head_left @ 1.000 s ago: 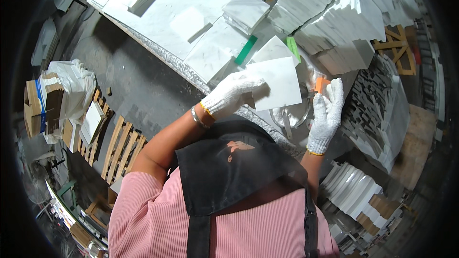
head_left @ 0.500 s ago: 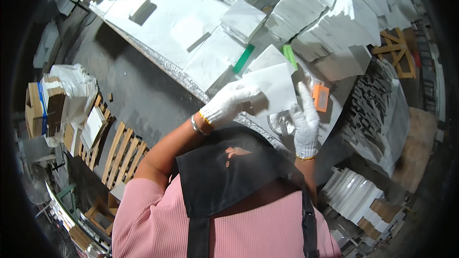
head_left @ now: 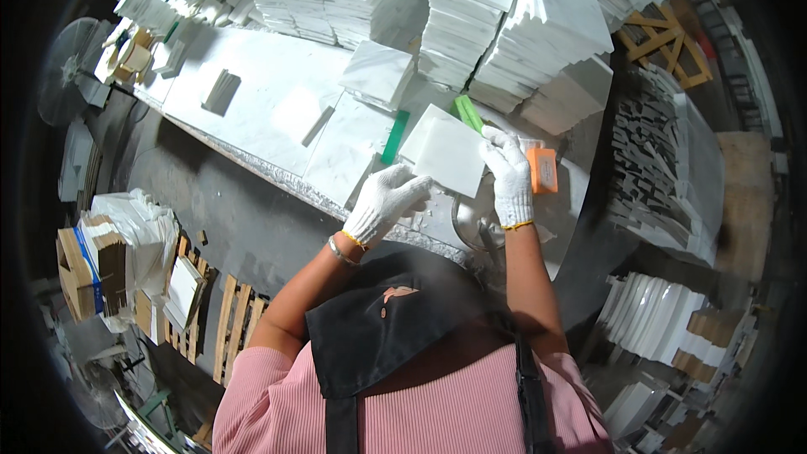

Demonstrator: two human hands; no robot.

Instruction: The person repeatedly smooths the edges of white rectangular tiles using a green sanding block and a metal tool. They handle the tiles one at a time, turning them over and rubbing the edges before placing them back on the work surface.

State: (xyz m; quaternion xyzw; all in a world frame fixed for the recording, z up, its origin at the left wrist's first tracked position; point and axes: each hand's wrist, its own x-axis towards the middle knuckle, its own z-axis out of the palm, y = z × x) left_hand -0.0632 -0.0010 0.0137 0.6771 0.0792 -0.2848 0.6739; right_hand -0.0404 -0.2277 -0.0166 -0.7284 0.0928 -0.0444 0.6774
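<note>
A square white marble tile (head_left: 451, 155) lies tilted over another white tile (head_left: 414, 145) near the table's front edge. My right hand (head_left: 511, 185), in a white knit glove, grips its right edge, with the fingertips near the upper right corner. My gloved left hand (head_left: 385, 203) is by the tile's lower left edge, its fingers loosely curled and apart; any contact is hard to make out. Just beyond the right fingers lies a bright green block (head_left: 467, 113). An orange block (head_left: 543, 171) sits right of that hand. Left of the tiles is a dark green strip (head_left: 394, 137).
Tall stacks of marble tiles (head_left: 471, 21) line the table's far side. A shorter tile pile (head_left: 377, 71) stands nearer. A round metal dish (head_left: 471, 223) is partly hidden below the tile. Wooden pallets (head_left: 234, 319) and wrapped cartons (head_left: 126, 240) are on the floor at left.
The tile has come down from my left hand's grip onto the tile below. My left hand has drawn back from its face. My right hand has moved up to its right edge. The view has shifted.
</note>
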